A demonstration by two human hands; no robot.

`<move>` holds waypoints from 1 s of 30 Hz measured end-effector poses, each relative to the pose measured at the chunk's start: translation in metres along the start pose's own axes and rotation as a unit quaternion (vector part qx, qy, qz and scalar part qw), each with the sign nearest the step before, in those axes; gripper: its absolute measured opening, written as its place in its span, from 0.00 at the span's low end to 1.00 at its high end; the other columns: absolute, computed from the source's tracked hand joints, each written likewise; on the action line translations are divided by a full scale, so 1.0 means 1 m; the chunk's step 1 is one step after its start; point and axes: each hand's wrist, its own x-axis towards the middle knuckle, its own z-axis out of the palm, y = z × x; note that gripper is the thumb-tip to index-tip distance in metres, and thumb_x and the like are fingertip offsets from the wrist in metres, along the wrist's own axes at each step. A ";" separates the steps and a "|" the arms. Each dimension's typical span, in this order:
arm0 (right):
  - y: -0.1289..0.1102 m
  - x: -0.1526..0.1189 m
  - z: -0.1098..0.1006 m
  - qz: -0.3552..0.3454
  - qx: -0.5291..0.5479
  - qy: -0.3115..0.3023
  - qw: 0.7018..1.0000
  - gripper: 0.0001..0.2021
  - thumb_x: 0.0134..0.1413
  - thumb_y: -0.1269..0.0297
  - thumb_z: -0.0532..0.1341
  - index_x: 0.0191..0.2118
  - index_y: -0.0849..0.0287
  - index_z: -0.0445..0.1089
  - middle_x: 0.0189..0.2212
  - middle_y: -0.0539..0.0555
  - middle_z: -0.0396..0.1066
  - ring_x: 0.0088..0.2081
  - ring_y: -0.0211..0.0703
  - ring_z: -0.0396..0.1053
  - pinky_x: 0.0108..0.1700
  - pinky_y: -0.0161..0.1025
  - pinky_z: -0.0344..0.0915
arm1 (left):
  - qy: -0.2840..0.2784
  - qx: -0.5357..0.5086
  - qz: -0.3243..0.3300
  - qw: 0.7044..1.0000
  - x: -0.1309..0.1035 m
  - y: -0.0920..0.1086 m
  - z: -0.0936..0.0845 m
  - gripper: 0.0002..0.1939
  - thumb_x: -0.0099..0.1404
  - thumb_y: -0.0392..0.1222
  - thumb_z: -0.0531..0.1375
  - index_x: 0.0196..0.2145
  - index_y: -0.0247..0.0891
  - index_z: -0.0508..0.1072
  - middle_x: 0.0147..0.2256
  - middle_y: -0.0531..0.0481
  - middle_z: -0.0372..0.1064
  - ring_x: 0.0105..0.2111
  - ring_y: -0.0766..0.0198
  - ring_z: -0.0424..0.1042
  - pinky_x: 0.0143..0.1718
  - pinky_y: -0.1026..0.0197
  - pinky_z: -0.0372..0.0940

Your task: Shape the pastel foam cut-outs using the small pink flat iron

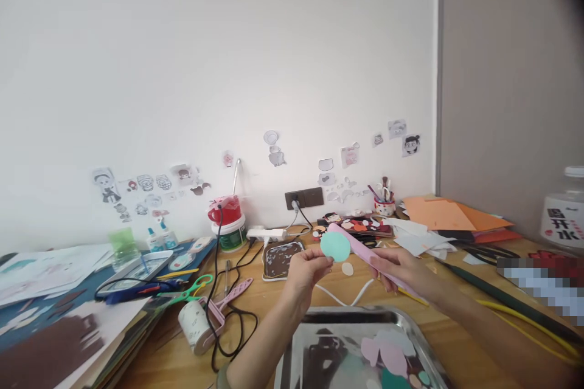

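Note:
My left hand (309,267) pinches the lower edge of a mint-green paper disc (335,246), held up above the table. My right hand (396,268) is wrapped round a long pink tool (358,248), whose upper end is at the disc's upper right edge; whether they touch is hard to tell. Below both hands lies a metal tray (401,315) with pink, white, green and brown paper pieces in it. A small cream oval (347,268) rests on the table behind the tray.
Green scissors (194,290), a white roll (195,326) on a pink holder and black cables lie left. Behind stand a red cup (224,211), a power strip (266,233) and a pen cup (384,205). Orange paper (438,213) and a large bottle (566,213) are right.

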 end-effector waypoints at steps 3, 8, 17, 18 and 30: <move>0.002 0.000 0.003 0.006 0.001 0.035 0.999 0.18 0.49 0.51 0.51 0.23 0.62 0.63 0.14 0.47 0.60 0.18 0.33 0.59 0.20 0.30 0.54 | 0.020 -0.010 -0.004 1.000 0.002 -0.005 0.000 0.09 0.36 0.34 0.65 0.19 0.30 0.71 0.20 0.49 0.66 0.21 0.71 0.64 0.28 0.68 0.60; 0.004 0.005 0.005 0.024 0.027 0.028 0.999 0.18 0.49 0.51 0.50 0.24 0.62 0.65 0.17 0.49 0.62 0.19 0.33 0.58 0.22 0.30 0.55 | 0.054 -0.035 0.012 0.998 0.002 -0.003 0.001 0.10 0.35 0.35 0.66 0.19 0.31 0.70 0.19 0.50 0.66 0.20 0.71 0.63 0.25 0.68 0.59; 0.023 0.006 0.014 -0.004 0.025 -0.027 0.999 0.20 0.47 0.51 0.53 0.42 0.61 0.64 0.24 0.48 0.62 0.19 0.31 0.59 0.19 0.29 0.55 | 0.038 0.010 -0.013 0.999 0.001 -0.011 0.005 0.09 0.36 0.36 0.66 0.16 0.31 0.69 0.16 0.52 0.62 0.17 0.74 0.60 0.22 0.70 0.57; 0.026 0.005 0.014 -0.005 0.023 -0.025 0.999 0.20 0.47 0.52 0.53 0.42 0.60 0.64 0.24 0.48 0.62 0.19 0.31 0.59 0.19 0.28 0.55 | 0.032 0.017 -0.019 0.999 0.002 -0.013 0.005 0.09 0.35 0.35 0.66 0.16 0.31 0.69 0.16 0.52 0.63 0.17 0.73 0.60 0.23 0.69 0.57; 0.032 0.010 0.007 -0.007 -0.020 0.017 1.000 0.17 0.49 0.53 0.51 0.32 0.63 0.65 0.17 0.45 0.58 0.13 0.27 0.54 0.15 0.26 0.50 | 0.019 0.038 -0.027 0.999 0.000 -0.017 0.005 0.08 0.36 0.34 0.65 0.15 0.31 0.68 0.16 0.54 0.61 0.18 0.74 0.59 0.23 0.70 0.56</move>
